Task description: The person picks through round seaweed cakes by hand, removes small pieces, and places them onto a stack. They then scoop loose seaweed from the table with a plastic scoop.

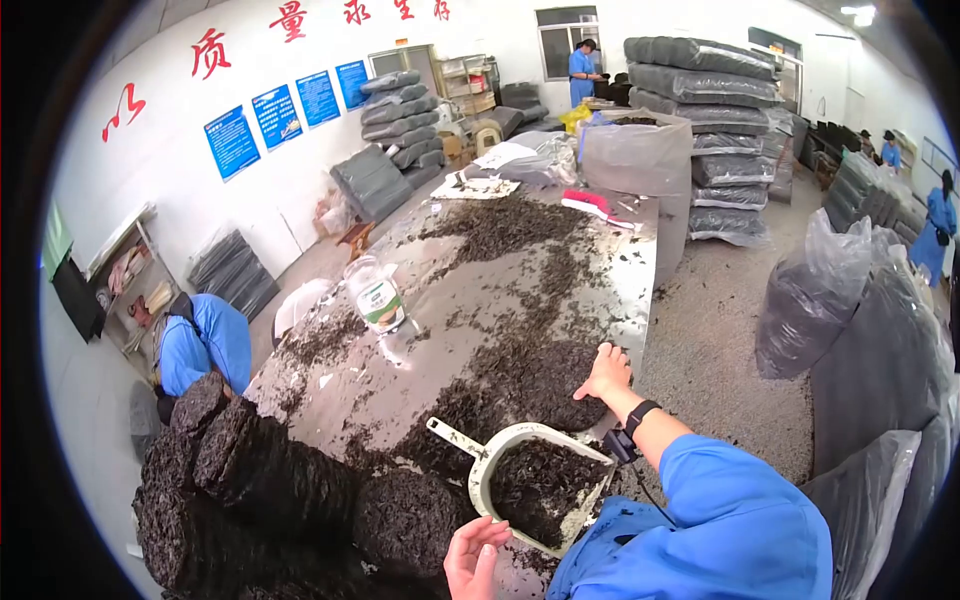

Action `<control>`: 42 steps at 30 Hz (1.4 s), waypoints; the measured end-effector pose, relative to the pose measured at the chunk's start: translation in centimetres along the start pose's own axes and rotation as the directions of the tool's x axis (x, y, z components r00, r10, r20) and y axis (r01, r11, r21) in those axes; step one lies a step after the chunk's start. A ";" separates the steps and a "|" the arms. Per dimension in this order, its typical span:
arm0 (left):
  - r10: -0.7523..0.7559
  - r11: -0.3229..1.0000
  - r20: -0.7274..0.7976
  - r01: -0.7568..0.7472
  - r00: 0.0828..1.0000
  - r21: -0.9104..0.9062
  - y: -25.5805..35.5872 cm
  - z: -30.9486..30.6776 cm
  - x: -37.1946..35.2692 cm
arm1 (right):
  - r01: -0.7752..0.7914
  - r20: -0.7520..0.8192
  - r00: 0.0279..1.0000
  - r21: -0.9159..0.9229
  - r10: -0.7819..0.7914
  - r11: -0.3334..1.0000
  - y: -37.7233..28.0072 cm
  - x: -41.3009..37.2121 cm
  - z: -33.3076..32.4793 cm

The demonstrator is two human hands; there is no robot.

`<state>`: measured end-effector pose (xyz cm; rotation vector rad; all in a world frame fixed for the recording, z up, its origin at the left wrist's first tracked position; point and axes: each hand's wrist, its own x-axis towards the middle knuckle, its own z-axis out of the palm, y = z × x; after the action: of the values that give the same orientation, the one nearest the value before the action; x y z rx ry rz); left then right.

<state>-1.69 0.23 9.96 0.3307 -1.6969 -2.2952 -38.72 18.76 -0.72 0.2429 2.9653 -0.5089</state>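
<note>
My right hand (608, 374) rests at the right edge of a flat round cake of dark, shredded, dried material (548, 388), its thumb and fingers spread. Below the cake lies a white dustpan (487, 478) with loose dark flakes (537, 487) in it; its handle points up and left. My left hand (476, 558) is beside the dustpan's lower left rim, fingers loosely bent and thumb apart, with nothing seen in it. To its left are another round cake (405, 522) and a big stack of dark cakes (250, 480).
Flakes litter the metal table (440, 325). On it stand a clear labelled jar (378, 297) and a red brush (590, 204). Bagged stacks (705, 130) rise beyond; large plastic bags (815, 295) stand right. A person in blue (205, 345) bends at the left; other people work farther back.
</note>
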 end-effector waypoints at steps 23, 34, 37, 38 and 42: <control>-0.226 0.920 -0.157 0.157 0.961 -0.359 -3.7 1.2 6.8 | 0.783 -0.494 0.527 0.599 -0.691 0.168 -7.8 -12.4 -8.3; -0.062 0.840 -0.389 -0.162 0.919 -0.517 -4.8 4.1 5.5 | 0.778 -0.355 0.404 0.618 -0.843 0.113 -5.1 -23.2 -3.0; -0.045 0.823 -0.306 -0.138 0.951 -0.551 -5.2 4.3 5.3 | 0.576 -0.202 0.501 0.803 -0.841 0.150 -5.0 -22.6 -3.5; -0.038 0.813 -0.277 -0.131 0.960 -0.567 -5.2 4.6 5.4 | 0.481 -0.135 0.520 0.862 -0.844 0.159 -5.1 -22.3 -3.7; 0.012 0.879 -0.272 -0.140 0.962 -0.456 -6.3 4.9 5.2 | 0.817 -0.400 0.390 0.565 -0.829 0.112 -5.3 -22.3 -2.9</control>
<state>-8.73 4.58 5.21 0.4271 -0.9638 -2.3843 -18.13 11.76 7.00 -1.5121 2.3411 -1.7298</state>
